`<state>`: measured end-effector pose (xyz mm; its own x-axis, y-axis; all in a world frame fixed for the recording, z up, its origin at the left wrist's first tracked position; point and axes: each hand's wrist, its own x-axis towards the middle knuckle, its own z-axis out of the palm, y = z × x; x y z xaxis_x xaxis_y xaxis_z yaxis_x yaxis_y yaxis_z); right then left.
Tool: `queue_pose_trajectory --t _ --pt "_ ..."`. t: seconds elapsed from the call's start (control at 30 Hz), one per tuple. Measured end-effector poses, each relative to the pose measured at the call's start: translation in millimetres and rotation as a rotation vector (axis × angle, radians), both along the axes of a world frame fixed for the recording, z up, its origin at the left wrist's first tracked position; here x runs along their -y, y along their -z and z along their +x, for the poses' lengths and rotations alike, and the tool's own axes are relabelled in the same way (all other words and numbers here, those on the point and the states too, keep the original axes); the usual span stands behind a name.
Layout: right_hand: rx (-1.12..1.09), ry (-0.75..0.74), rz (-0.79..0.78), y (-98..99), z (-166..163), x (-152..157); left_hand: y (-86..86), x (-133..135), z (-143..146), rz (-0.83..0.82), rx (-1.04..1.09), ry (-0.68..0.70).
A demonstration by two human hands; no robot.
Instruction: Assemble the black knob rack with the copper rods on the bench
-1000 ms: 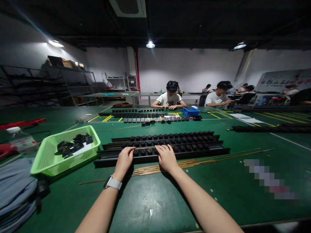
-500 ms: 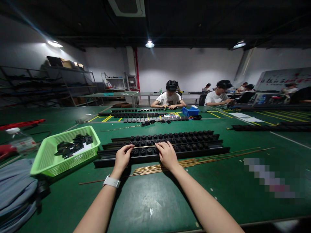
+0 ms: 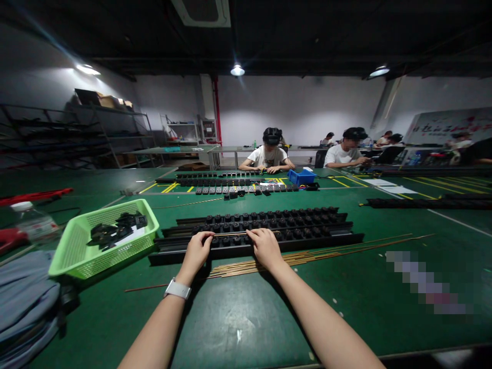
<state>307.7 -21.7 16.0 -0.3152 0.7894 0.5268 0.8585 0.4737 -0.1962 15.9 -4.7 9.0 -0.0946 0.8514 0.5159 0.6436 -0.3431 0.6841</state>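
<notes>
Several long black rails studded with round black socket parts lie side by side across the green table. My left hand rests on the nearest rail with its fingers curled over the parts. My right hand lies beside it, fingers bent and pressing down on the same row. A thin brass strip runs between my two hands along that row. A bundle of brass rods sits on the table just in front of the rails. A white watch is on my left wrist.
A light green basket with black parts stands at the left. A grey bag and a plastic bottle lie at the far left. More rails and a blue bin sit farther back, where other people work at tables.
Both hands lifted slightly toward the second row half a second ago and have come back down onto the nearest row. The rails have not moved.
</notes>
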Motion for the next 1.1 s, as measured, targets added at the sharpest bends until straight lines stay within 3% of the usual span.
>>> queue_pose_trajectory --t 0.43,0.63,0.73,0.97,1.1 --pt "-0.032 -0.024 -0.025 0.3 0.0 0.5 -2.1 8.2 -1.3 0.013 -0.114 0.013" --pt "-0.026 -0.014 -0.023 0.0 -1.0 1.6 -11.8 28.3 9.9 0.125 -0.282 -0.217" --pt "-0.014 -0.008 -0.017 -0.9 -1.3 2.2 -13.4 40.1 31.3 0.178 -0.445 -0.192" --pt "0.004 -0.006 -0.023 -2.6 -1.0 3.1 2.2 43.3 58.9 -0.016 -0.668 -0.196" --pt "-0.008 -0.014 -0.031 -1.8 -1.0 2.9 5.0 41.5 56.5 0.007 -0.688 -0.236"
